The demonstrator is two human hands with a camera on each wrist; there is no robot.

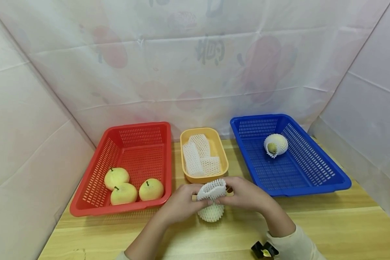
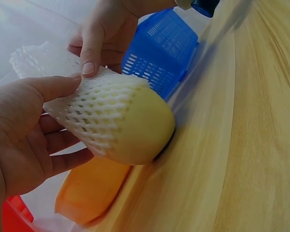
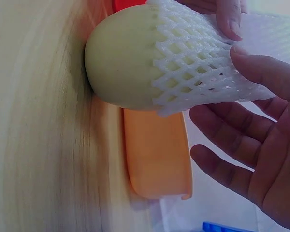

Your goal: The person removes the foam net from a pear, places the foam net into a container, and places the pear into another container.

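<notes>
A pale yellow pear [image 2: 152,126] rests on the table, its upper part inside a white foam net sleeve [image 3: 193,63]. The lower end of the fruit is bare in both wrist views. My left hand [image 1: 183,203] pinches the sleeve from the left, thumb on the near side. From the right, my right hand [image 1: 245,195] pinches the same sleeve, its thumb close to the left thumb. Above the fruit the sleeve's top end stands loose. The pear's stem is hidden in the net.
A red basket [image 1: 167,159] at left holds three bare pears [image 1: 151,189]. Behind the hands, a yellow tray [image 1: 221,153] holds several flat foam sleeves [image 1: 192,159]. The blue basket [image 1: 247,155] at right contains one netted pear [image 1: 280,143]. A small black object [image 1: 258,249] lies near the right sleeve.
</notes>
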